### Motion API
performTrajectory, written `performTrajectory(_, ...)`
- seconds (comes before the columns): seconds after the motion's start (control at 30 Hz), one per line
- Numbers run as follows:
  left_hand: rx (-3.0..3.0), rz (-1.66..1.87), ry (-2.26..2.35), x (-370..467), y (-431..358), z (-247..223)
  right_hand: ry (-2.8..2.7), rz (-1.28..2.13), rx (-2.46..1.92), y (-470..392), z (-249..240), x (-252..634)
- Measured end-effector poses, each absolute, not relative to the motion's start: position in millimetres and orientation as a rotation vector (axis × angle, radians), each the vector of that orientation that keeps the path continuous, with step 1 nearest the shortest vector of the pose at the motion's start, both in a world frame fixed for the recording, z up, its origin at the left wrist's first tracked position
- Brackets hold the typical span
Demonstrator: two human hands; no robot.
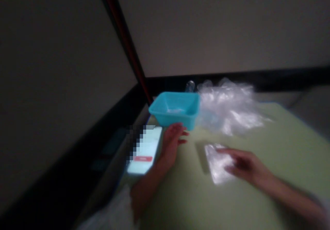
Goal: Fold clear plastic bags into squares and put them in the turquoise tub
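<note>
My right hand [244, 164] grips a small, shiny clear plastic packet [218, 168] by its right side, just over the table. Whether anything is inside the packet is too blurred to tell. My left hand [175, 137] has its fingers apart and holds nothing. It is just in front of a turquoise plastic basket [171, 120], near its front wall. Something pale and clear lies on the basket's floor. Right of the basket spreads a heap of crinkled clear plastic bags [229, 106].
A lit phone [145, 151] with a red bar on its screen lies by my left forearm. The yellow-green table [190, 202] has a blue edge. A clear rounded object [190, 86] stands behind the basket. Walls meet in a corner beyond.
</note>
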State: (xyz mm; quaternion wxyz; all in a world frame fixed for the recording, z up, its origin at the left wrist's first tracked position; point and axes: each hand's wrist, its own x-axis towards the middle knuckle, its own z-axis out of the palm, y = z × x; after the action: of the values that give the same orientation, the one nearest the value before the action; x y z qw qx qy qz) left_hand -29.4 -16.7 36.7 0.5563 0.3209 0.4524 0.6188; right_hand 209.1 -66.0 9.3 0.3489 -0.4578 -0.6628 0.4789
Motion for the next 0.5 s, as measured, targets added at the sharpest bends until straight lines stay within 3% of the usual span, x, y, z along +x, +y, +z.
performTrajectory(0.5, 0.553, 1.440, 0.901, -44, -3, 48, -1.741, 1.261, -1.147, -55, 10, 192)
